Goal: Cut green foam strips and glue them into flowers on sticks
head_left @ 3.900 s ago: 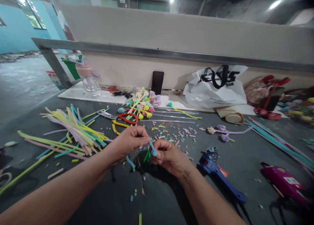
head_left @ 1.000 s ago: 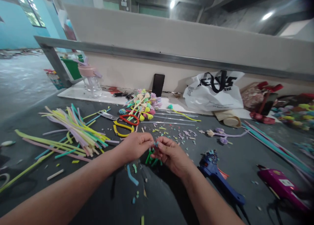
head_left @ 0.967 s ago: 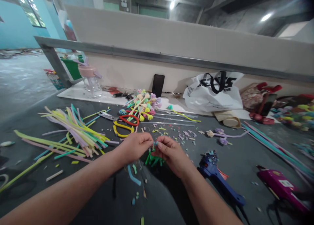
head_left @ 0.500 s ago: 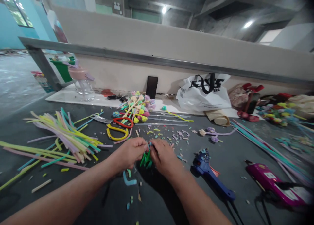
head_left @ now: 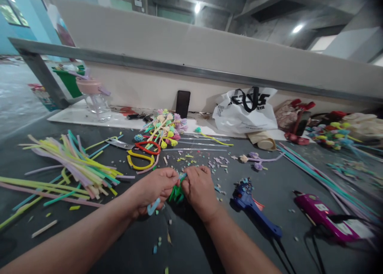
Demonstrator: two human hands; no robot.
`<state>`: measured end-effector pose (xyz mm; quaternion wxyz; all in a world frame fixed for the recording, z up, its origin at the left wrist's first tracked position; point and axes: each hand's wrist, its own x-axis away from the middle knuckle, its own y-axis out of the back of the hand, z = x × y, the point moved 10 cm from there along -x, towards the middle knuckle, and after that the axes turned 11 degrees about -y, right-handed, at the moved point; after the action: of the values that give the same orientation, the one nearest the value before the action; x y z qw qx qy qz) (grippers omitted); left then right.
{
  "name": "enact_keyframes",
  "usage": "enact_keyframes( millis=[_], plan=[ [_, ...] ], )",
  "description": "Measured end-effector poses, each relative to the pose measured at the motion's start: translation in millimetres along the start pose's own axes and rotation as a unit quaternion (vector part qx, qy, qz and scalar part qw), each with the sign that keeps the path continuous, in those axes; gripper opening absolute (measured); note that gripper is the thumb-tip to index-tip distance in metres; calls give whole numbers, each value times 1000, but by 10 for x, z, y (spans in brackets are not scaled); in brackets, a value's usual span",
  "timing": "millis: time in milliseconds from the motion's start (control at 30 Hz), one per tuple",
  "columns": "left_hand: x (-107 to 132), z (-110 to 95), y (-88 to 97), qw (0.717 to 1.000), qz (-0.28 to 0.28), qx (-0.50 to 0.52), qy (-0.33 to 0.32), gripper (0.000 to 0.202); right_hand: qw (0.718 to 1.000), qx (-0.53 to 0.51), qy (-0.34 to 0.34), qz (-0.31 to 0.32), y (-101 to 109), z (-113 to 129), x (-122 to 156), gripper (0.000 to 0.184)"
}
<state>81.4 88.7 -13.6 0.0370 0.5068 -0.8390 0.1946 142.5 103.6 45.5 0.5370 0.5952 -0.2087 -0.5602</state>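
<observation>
My left hand is closed, thumb and fingertips pinching a light-blue pipe cleaner whose bent end sticks out below the palm. Close against it, my right hand has its fingers closed on the blue piece between the two hands. A shiny green thing shows just under the fingertips; its kind is partly hidden. Scissors with one red and one yellow handle loop lie beyond my left hand. Past them is a heap of pastel pipe-cleaner flowers.
Loose pipe cleaners are piled at left. At right lie a blue corded tool, a magenta corded tool and a purple flower stem. A phone, a white bag and a clear cup stand at the back.
The light-blue pipe cleaner's bent end, lower by the table before, is now raised against my left hand. My right-hand fingers have curled in more. The view has shifted slightly.
</observation>
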Motion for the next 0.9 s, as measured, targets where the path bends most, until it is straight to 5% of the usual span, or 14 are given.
enact_keyframes(
  millis=[400, 600, 800, 900],
  plan=[
    [-93, -30, 269, 990, -80, -113, -27, 25, 963, -246, -18, 112, -159, -121, -17, 20],
    [-109, -316, 405, 931, -136, -312, -130, 20, 913, -355, -59, 195, -286, -162, -24, 24],
    [-28, -595, 264, 844, -120, -460, -249, 19, 947, -280, -38, 154, -223, -144, -39, 16],
    [-16, -598, 217, 846, -95, -464, -244, 17, 962, -248, -25, 110, -157, -139, -51, 13]
  ],
)
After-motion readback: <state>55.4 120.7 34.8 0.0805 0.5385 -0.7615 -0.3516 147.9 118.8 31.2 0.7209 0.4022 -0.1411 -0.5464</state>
